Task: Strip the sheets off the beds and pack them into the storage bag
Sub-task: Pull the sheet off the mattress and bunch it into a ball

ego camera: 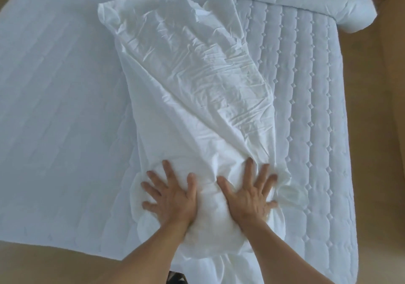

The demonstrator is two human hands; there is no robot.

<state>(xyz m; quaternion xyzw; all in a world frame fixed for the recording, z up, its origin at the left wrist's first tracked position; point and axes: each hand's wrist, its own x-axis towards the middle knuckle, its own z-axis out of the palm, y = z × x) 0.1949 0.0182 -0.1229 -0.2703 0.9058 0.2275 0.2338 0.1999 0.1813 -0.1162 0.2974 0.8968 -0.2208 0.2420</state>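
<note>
hands — left hand [173, 193] and right hand [247, 192] splayed flat | pressing crumpled white sheet [190, 75] | quilted mattress [306, 99]

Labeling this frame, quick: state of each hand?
left hand: open, fingers spread, pressing flat on the white sheet.
right hand: open, fingers spread, pressing on the same sheet.

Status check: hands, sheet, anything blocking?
Left hand and right hand open, pressing flat on sheet. Sheet loose, bunched lengthwise on mattress. Nothing in the way.
</note>
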